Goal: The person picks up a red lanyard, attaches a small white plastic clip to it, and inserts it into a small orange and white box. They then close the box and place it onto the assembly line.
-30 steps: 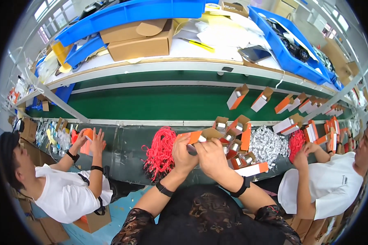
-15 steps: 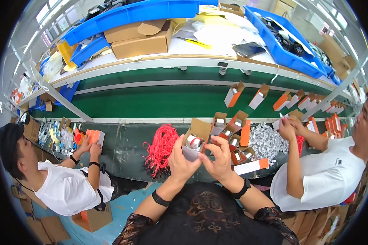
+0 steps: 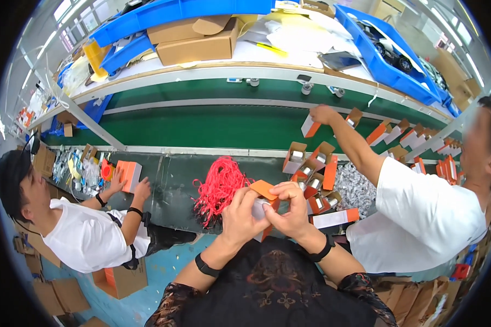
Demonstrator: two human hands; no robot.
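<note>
In front of my chest I hold a small orange-and-white carton [image 3: 263, 189] between both hands. My left hand [image 3: 239, 218] wraps round its left side. My right hand [image 3: 291, 211] has its fingers on the orange top flap, which lies folded over the opening. The carton's contents are hidden from me. A heap of red cords [image 3: 219, 188] lies just beyond my left hand. Beyond my right hand stand several open cartons [image 3: 311, 177] with white items inside. A white-and-orange carton [image 3: 335, 218] lies on its side near my right wrist.
A pile of small clear packets [image 3: 355, 182] covers the right bench. Behind it, a green conveyor [image 3: 191, 125] carries open cartons; a shelf [image 3: 213, 73] with blue trays hangs above. The right co-worker's arm [image 3: 360, 147] reaches across. At left, another person handles an orange carton [image 3: 130, 174].
The carton's top flap stood open before and is now folded down under my right fingers. The right co-worker has stretched an arm out to a carton on the conveyor.
</note>
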